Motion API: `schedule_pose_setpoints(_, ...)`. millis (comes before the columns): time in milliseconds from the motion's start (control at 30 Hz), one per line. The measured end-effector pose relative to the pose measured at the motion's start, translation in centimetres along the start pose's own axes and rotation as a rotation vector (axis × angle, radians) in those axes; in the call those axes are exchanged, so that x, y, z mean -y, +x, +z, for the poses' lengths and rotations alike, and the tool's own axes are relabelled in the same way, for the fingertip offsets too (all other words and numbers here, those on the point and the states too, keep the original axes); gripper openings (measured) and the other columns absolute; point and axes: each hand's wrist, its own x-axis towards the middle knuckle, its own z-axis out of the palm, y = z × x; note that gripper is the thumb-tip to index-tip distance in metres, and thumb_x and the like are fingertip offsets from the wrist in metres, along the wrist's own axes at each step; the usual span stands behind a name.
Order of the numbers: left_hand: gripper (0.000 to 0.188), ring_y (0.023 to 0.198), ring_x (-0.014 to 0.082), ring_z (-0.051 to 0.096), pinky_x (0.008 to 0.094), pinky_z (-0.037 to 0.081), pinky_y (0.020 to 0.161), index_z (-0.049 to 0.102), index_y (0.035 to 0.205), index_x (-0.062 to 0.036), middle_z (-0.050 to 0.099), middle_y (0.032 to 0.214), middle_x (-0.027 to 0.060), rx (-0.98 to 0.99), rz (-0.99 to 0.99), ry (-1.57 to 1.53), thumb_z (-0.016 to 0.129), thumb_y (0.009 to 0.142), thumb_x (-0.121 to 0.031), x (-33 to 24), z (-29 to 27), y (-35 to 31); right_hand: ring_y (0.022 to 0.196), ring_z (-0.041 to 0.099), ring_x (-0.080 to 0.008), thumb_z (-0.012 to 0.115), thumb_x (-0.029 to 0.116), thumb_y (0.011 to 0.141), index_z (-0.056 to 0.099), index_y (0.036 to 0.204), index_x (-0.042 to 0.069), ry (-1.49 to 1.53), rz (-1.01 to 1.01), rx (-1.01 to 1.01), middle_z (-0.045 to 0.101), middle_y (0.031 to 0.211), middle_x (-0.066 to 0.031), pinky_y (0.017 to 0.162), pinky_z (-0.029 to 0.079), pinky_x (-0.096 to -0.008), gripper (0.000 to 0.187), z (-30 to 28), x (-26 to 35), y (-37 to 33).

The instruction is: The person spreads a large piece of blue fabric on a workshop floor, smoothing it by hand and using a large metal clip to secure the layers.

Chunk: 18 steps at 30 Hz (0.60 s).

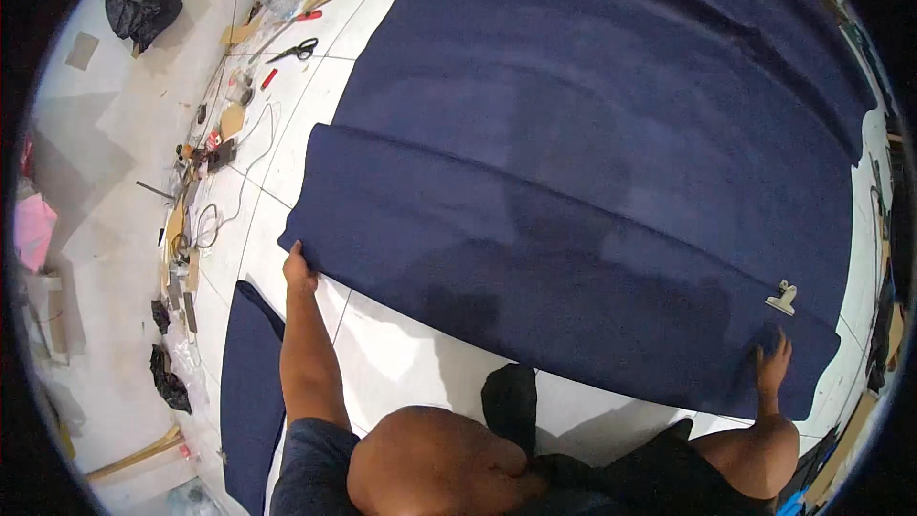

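A large sheet of navy fabric [573,162] spreads over the white tiled floor, its near part folded over in a wide band. At the near left corner of this band, my left hand [300,268] is closed on the fabric's edge, the fingers partly hidden by the cloth. My right hand [773,368] lies on the fabric close to its near right corner, fingers stretched out and thumb apart. Just beyond that hand, a metal bulldog clip [782,298] sits on the cloth near the fold line.
A separate navy fabric piece [250,392] lies left of my knee. Black scissors [296,50], a red-handled tool [269,79], a cable and assorted scraps line the left side. A black plastic bag [143,8] is farther left. My black-covered foot [510,406] rests near the fabric's front edge.
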Motion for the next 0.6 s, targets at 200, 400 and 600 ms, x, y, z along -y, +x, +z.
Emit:
schedule_pose_setpoints(200,0.031,0.068,0.0195,0.055,0.0291,0.041,0.043,0.055,0.106,-0.0017,0.059,0.096,0.0109,0.044,0.194,0.229,0.054,0.086,-0.025,-1.2,-2.5,4.9,0.126,0.038,-0.0388,0.059,0.01,0.08,0.037,0.136,0.006,-0.093,-0.328,0.122,0.04,0.135,-0.0209,0.106,0.029,-0.0456,0.06,-3.5,14.6,5.2)
schedule_pose_setpoints(400,0.042,0.087,0.0215,0.059,0.031,0.049,0.062,0.05,0.122,-0.0012,0.056,0.114,0.0113,0.234,0.046,0.571,0.045,0.091,-0.03,-5.5,-4.1,4.0,0.109,0.047,-0.0391,0.057,0.011,0.079,0.045,0.12,0.002,-0.033,-0.346,0.166,0.049,0.118,-0.0211,0.096,0.036,-0.0465,0.044,-1.4,13.3,9.7)
schedule_pose_setpoints(600,0.033,0.085,0.0155,0.058,0.0292,0.049,0.074,0.055,0.112,-0.0023,0.059,0.102,0.0052,0.562,0.305,0.889,0.043,0.095,-0.028,-5.7,-3.5,2.4,0.108,0.048,-0.0399,0.056,0.012,0.079,0.053,0.1,-0.002,0.137,-0.387,0.195,0.05,0.114,-0.0222,0.094,0.039,-0.0433,0.025,-1.6,11.1,10.9)
